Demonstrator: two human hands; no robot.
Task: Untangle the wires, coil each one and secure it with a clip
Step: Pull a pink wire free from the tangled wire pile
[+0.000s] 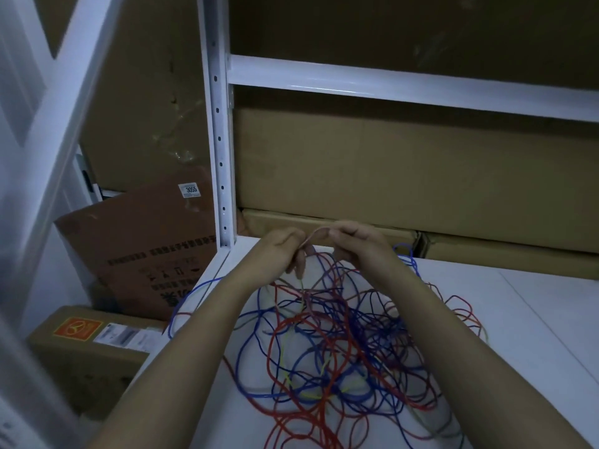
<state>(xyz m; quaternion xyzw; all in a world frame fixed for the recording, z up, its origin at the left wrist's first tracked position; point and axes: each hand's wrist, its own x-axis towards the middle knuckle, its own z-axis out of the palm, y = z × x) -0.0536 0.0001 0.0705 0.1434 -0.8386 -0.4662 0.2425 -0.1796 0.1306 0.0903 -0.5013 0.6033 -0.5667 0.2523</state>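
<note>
While your left hand (285, 251) and right hand (353, 243) pinch one pale wire (312, 236) between fingertips, red, blue and yellow wires (340, 345) sprawl tangled below them.

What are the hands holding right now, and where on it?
Both hands, left hand and right hand, pinch one pale reddish wire on a short raised stretch above the wire tangle.
</note>
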